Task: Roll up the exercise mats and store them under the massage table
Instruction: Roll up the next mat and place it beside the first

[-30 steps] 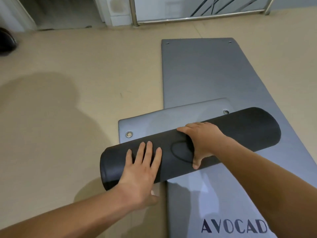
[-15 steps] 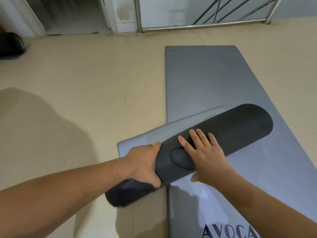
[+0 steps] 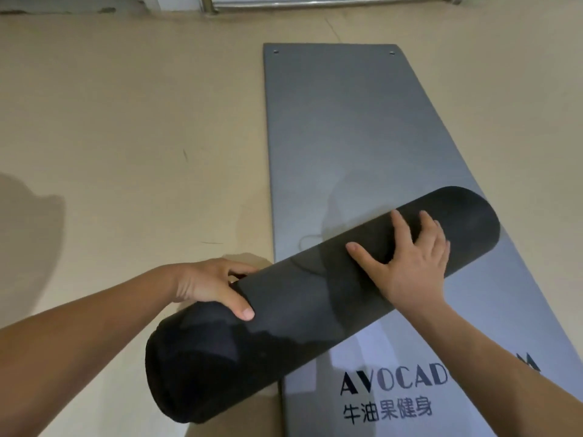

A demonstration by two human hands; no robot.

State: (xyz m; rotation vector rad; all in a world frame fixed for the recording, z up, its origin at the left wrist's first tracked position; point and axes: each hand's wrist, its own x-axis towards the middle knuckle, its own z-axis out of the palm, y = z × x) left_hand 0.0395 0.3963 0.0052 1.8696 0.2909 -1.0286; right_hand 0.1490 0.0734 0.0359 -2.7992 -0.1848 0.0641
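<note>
I am seeing open beige floor (image 3: pixel 126 137) lying left of the flat grey mat (image 3: pixel 347 137), unobstructed up to the metal rail (image 3: pixel 315 3) at the far edge. The rolled dark mat (image 3: pixel 315 304) is lying diagonally across the flat mat's near end, blocking passage there.

Two bare forearms enter from the lower edge, one from the lower left and one from the lower right. Neither arm shows a sleeve, cuff, watch, bracelet or glove anywhere along its visible length. The left hand (image 3: pixel 210 287) is bare, with short, unpainted nails; the thumbnail is plainly seen. The right hand (image 3: pixel 410 266) is likewise bare, its fingers (image 3: pixel 402 227) carrying no rings. Nothing of the person above the forearms appears in the head view.
</note>
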